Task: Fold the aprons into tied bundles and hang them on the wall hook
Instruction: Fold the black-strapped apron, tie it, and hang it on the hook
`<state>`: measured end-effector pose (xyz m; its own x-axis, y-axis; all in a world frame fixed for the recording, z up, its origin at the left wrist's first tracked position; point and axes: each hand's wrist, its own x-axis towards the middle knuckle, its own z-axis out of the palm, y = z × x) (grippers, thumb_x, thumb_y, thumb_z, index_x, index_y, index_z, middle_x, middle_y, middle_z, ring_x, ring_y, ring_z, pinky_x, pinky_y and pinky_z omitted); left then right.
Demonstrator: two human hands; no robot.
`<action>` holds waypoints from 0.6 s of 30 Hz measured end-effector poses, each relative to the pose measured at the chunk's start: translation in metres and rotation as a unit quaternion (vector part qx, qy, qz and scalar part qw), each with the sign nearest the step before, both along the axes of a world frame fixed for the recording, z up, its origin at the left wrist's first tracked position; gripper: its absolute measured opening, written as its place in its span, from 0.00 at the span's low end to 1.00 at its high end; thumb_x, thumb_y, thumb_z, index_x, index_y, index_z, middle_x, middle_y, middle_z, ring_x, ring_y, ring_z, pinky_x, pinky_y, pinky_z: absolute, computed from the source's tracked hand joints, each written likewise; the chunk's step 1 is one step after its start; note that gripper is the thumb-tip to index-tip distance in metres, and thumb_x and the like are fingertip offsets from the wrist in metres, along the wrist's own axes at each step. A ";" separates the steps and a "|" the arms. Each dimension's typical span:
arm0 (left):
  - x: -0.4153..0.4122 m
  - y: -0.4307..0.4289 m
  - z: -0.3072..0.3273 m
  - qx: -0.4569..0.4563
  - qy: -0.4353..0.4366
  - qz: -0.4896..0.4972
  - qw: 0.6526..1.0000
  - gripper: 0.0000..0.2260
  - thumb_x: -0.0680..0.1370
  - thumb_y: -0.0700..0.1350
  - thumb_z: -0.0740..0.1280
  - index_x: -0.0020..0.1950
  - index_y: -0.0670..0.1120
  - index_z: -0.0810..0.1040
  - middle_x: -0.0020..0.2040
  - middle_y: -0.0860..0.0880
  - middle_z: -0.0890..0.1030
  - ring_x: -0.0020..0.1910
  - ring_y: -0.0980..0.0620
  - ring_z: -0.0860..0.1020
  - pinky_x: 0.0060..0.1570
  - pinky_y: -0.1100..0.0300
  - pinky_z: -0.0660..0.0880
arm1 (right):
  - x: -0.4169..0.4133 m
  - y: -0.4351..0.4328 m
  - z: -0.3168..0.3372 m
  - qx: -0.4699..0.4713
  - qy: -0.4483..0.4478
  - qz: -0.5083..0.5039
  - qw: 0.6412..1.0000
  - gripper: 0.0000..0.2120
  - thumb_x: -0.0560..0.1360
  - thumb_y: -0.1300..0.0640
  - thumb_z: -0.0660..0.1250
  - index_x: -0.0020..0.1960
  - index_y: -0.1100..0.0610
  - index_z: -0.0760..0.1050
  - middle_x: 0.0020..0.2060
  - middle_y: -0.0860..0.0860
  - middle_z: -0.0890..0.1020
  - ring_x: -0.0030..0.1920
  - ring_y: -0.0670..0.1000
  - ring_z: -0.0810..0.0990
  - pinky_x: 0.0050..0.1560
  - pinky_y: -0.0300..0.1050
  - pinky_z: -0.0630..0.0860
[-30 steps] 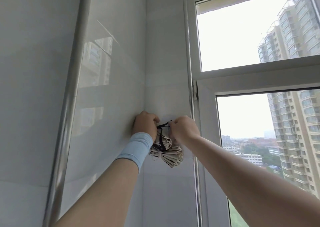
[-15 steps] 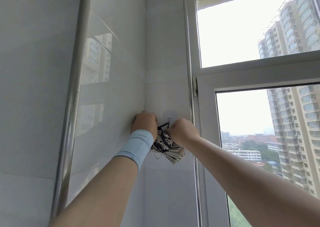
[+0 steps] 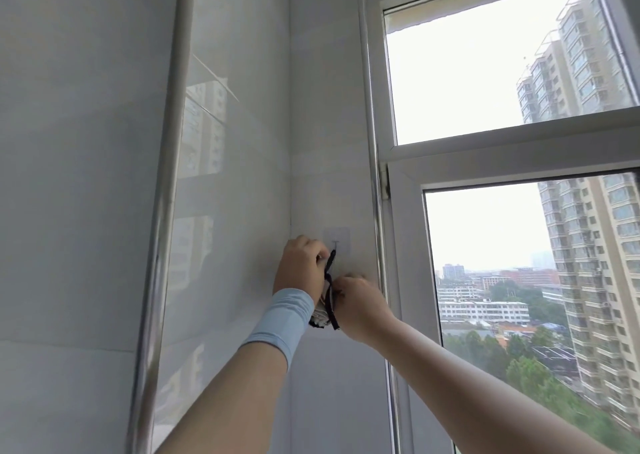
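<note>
The black strap (image 3: 330,263) is pinched by the left hand (image 3: 300,268) right at the wall hook (image 3: 336,241). The apron bundle (image 3: 319,316) is kept between both hands, and it seems to be gripped by the curled right hand (image 3: 360,310).

two hands reach up to a white wall (image 3: 329,124) beside a window (image 3: 485,150). the left hand (image 3: 299,266), with a blue band (image 3: 280,322) on its wrist, pinches a black strap (image 3: 331,263) right under a clear hook (image 3: 336,240). the right hand (image 3: 360,306) grips the apron bundle (image 3: 320,315), mostly hidden between the hands. a shiny pipe (image 3: 166,211) runs up the wall on the left.
</note>
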<state>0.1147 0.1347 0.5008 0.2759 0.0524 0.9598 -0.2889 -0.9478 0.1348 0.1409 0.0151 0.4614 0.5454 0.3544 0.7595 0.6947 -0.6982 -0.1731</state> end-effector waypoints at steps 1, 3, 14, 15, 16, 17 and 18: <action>-0.001 -0.001 -0.001 0.005 0.003 0.000 1.000 0.06 0.75 0.35 0.66 0.43 0.43 0.80 0.44 0.46 0.77 0.49 0.45 0.73 0.44 0.63 0.66 | 0.001 -0.001 -0.001 -0.013 -0.003 0.003 1.000 0.07 0.75 0.60 0.59 0.44 0.54 0.76 0.49 0.55 0.79 0.54 0.59 0.75 0.47 0.45 0.65; -0.007 0.001 -0.001 0.041 0.026 0.028 0.998 0.06 0.76 0.40 0.64 0.47 0.46 0.81 0.48 0.48 0.78 0.52 0.47 0.73 0.49 0.61 0.68 | 0.002 -0.006 -0.002 -0.044 0.004 0.009 0.999 0.09 0.73 0.56 0.62 0.52 0.53 0.75 0.54 0.53 0.77 0.58 0.58 0.73 0.57 0.48 0.69; -0.029 0.006 -0.006 0.027 0.236 -0.042 0.971 0.30 0.66 0.46 0.74 0.66 0.49 0.69 0.65 0.52 0.65 0.57 0.52 0.73 0.60 0.60 0.71 | 0.005 -0.022 0.000 -0.059 0.024 0.023 0.998 0.16 0.70 0.63 0.60 0.56 0.53 0.73 0.53 0.52 0.74 0.60 0.57 0.71 0.52 0.45 0.70; -0.029 0.006 -0.004 0.026 0.239 -0.038 0.970 0.31 0.65 0.45 0.75 0.66 0.49 0.69 0.65 0.51 0.64 0.58 0.50 0.73 0.61 0.58 0.71 | 0.003 -0.025 0.004 -0.077 0.021 0.007 0.997 0.19 0.70 0.63 0.61 0.59 0.51 0.73 0.55 0.51 0.74 0.61 0.56 0.71 0.53 0.45 0.71; -0.030 0.006 -0.002 0.035 0.246 -0.018 0.969 0.31 0.65 0.45 0.75 0.67 0.49 0.69 0.67 0.51 0.64 0.61 0.49 0.72 0.63 0.57 0.71 | 0.002 -0.029 0.008 -0.089 0.018 -0.012 0.996 0.22 0.70 0.62 0.63 0.62 0.48 0.72 0.56 0.50 0.74 0.61 0.55 0.71 0.53 0.45 0.71; -0.030 0.008 0.000 0.051 0.256 0.017 0.965 0.32 0.67 0.45 0.74 0.69 0.49 0.67 0.70 0.51 0.62 0.63 0.48 0.71 0.64 0.55 0.70 | 0.000 -0.032 0.012 -0.094 0.020 -0.025 0.995 0.24 0.69 0.62 0.63 0.63 0.46 0.72 0.57 0.49 0.74 0.61 0.53 0.70 0.52 0.46 0.72; -0.029 0.011 0.001 0.071 0.264 0.058 0.960 0.33 0.68 0.45 0.74 0.71 0.49 0.65 0.73 0.51 0.59 0.66 0.47 0.69 0.65 0.55 0.69 | -0.002 -0.035 0.016 -0.094 0.024 -0.032 0.995 0.25 0.69 0.62 0.63 0.63 0.44 0.72 0.58 0.48 0.73 0.61 0.52 0.70 0.51 0.46 0.71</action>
<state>0.0859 0.1457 0.5020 0.7268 -0.0087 0.6868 -0.1076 -0.9890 0.1013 0.1389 -0.0196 0.4775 0.6058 0.4509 0.6555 0.6416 -0.7641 -0.0673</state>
